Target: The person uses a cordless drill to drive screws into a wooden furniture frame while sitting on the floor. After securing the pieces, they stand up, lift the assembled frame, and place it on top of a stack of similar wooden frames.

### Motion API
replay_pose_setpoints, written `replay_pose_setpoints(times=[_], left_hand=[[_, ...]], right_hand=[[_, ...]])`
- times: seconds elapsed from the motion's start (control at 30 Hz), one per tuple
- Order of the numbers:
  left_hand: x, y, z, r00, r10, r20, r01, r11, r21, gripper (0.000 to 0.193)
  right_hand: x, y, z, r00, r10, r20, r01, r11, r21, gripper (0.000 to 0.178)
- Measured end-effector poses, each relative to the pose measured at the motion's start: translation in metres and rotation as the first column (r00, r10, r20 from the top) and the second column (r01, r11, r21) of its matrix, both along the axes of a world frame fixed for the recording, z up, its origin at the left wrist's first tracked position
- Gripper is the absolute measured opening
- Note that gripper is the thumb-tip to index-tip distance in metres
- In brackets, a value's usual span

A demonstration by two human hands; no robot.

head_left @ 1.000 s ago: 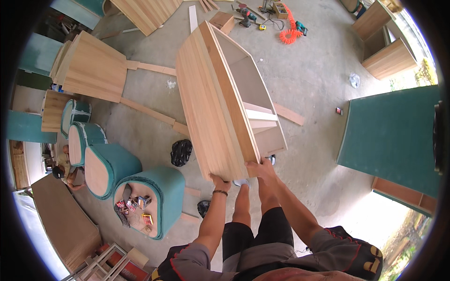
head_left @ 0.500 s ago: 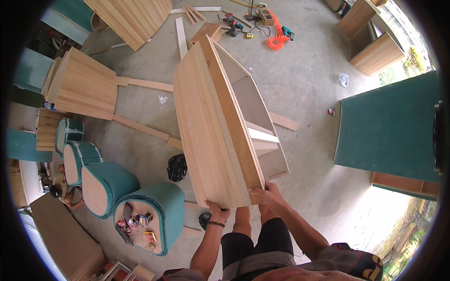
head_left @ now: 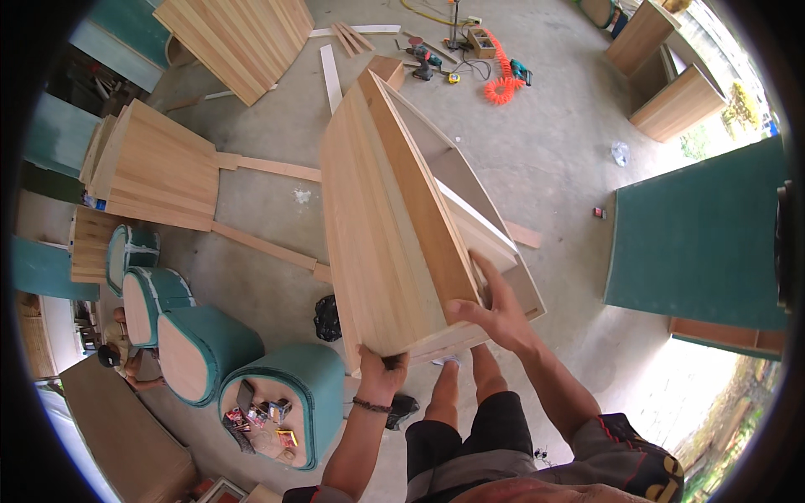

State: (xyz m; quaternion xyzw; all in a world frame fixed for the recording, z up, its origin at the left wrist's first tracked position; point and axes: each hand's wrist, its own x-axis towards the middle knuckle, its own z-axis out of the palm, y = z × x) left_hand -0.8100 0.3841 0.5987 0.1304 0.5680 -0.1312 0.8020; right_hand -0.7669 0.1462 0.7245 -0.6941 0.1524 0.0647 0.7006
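A long wooden cabinet [head_left: 377,218] stands tilted before me, its broad plank face to the left and its open, divided side to the right. Around the near lower corner of that face, my left hand [head_left: 381,373] is closed, fingertips curled under and hidden. My right hand [head_left: 496,308] grips the near end of the cabinet's edge board, thumb on the outer face and fingers reaching over to the open side. Inside the open side a white strip [head_left: 471,211] crosses the compartment. Flat wooden strips [head_left: 281,170] lie on the floor to the left, some ending at the cabinet.
Green-sided rounded stools or drums [head_left: 323,411] line the left, the nearest topped with small boxes. A drill [head_left: 423,63] and orange coiled hose [head_left: 503,88] lie at the far side. A green panel [head_left: 696,235] stands right. Another person [head_left: 126,356] crouches at far left.
The cabinet's near end has lifted and turned toward the right. My right hand has moved up along its edge and spread its grip; my left hand still holds the lower corner.
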Motion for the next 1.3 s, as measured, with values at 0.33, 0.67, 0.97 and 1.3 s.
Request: replay_pose_setpoints(times=[0.33,0.67,0.97,1.3], left_hand=[[0.115,-0.007,0.072,0.993,-0.064,0.099,0.070,0.996,-0.054,0.037],[0.259,-0.023,0.153,0.982,-0.052,0.182,0.099,0.961,-0.258,0.043],[0.358,-0.020,0.184,0.954,-0.025,0.299,0.134,0.927,-0.351,0.047],[0.412,-0.010,0.220,0.943,0.081,0.322,0.032,0.943,-0.331,0.052]], right_hand=[[0.114,0.002,0.053,0.985,-0.087,0.147,0.117,0.971,-0.209,0.071],[0.268,-0.027,0.097,0.986,-0.108,0.129,0.137,0.960,-0.246,0.065],[0.379,-0.030,0.129,0.994,-0.053,0.096,0.075,0.967,-0.244,0.058],[0.459,-0.005,0.139,0.998,0.033,0.044,-0.021,0.968,-0.249,0.048]])
